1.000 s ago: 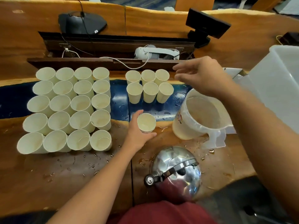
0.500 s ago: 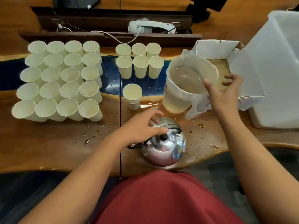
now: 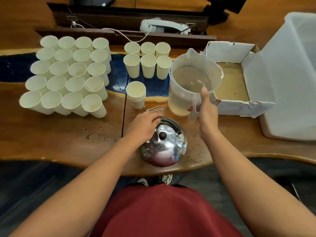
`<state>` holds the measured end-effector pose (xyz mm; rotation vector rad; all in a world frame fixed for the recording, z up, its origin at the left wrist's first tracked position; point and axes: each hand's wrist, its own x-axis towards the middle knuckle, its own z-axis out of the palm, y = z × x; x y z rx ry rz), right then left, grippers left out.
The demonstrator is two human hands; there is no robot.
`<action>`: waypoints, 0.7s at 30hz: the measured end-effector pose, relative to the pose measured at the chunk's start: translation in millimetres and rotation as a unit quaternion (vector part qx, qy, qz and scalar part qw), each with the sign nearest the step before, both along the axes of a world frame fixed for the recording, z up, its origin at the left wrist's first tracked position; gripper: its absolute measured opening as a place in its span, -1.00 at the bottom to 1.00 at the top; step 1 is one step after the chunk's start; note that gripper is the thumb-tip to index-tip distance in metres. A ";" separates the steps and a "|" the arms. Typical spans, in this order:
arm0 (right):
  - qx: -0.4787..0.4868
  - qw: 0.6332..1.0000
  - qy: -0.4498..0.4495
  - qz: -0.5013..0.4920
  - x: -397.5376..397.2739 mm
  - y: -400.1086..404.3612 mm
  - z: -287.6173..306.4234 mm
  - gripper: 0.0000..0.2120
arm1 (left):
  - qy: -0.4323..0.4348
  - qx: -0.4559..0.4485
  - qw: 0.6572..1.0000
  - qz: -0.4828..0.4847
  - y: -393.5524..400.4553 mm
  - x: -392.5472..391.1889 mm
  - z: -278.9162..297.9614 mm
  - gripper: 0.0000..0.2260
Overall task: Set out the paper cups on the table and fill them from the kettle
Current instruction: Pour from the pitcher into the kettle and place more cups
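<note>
A shiny steel kettle (image 3: 164, 147) with a black lid knob stands at the table's near edge. My left hand (image 3: 143, 124) rests on its top left, fingers curled over the handle. My right hand (image 3: 207, 111) is wrapped around the handle of a clear plastic jug (image 3: 193, 79) holding some water. A short stack of paper cups (image 3: 136, 94) stands just beyond the kettle. Several cups stand in a block (image 3: 68, 76) at the left, and a smaller group (image 3: 147, 63) stands behind the stack.
A white cardboard tray (image 3: 242, 106) lies to the right of the jug, and a large translucent plastic bin (image 3: 294, 79) fills the far right. Water drops spot the wooden table (image 3: 51, 137). A white device with cables (image 3: 164, 26) sits on the back ledge.
My left hand let go of the cup stack and came down onto the kettle. My right hand dropped from above the jug and closed on its handle. The view tilted down.
</note>
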<state>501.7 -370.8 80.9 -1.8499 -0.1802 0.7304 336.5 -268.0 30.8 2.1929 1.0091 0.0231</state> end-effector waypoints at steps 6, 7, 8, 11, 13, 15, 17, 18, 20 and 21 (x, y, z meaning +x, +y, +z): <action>0.034 0.999 0.017 -0.036 -13.6 12.2 -6.1 -0.42 | 0.017 0.161 0.985 -0.062 -35.1 -24.0 7.5 -0.61; 0.046 0.997 0.029 -0.053 -15.2 13.5 -6.6 -0.46 | 0.025 0.174 0.982 -0.065 -38.4 -28.7 5.6 -0.57; 0.060 0.994 0.043 -0.075 -16.8 14.6 -7.4 -0.49 | 0.038 0.186 0.980 -0.064 -40.2 -32.3 3.1 -0.54; 0.091 0.986 0.064 -0.123 -21.1 18.7 -10.5 -0.53 | 0.064 0.244 0.966 -0.064 -44.3 -37.5 -2.8 -0.50; 0.105 0.985 0.065 -0.121 -22.8 19.4 -12.2 -0.54 | 0.063 0.277 0.957 -0.055 -54.5 -40.7 -5.9 -0.53; 0.129 0.982 0.068 -0.123 -20.2 17.7 -13.1 -0.58 | 0.053 0.295 0.953 -0.038 -65.8 -42.5 -11.2 -0.56; 0.145 0.979 0.069 -0.126 -15.0 12.5 -13.0 -0.62 | 0.051 0.310 0.949 -0.026 -72.2 -41.3 -12.5 -0.57; 0.150 0.978 0.070 -0.124 -12.5 10.0 -12.7 -0.62 | 0.052 0.316 0.947 -0.022 -72.8 -39.4 -12.4 -0.59; 0.161 0.976 0.082 -0.121 -6.2 4.0 -12.9 -0.64 | 0.059 0.332 0.941 -0.024 -72.2 -34.6 -12.1 -0.64; 0.163 0.976 0.087 -0.118 -3.1 -0.2 -11.9 -0.67 | 0.063 0.345 0.936 -0.030 -71.8 -31.7 -12.2 -0.66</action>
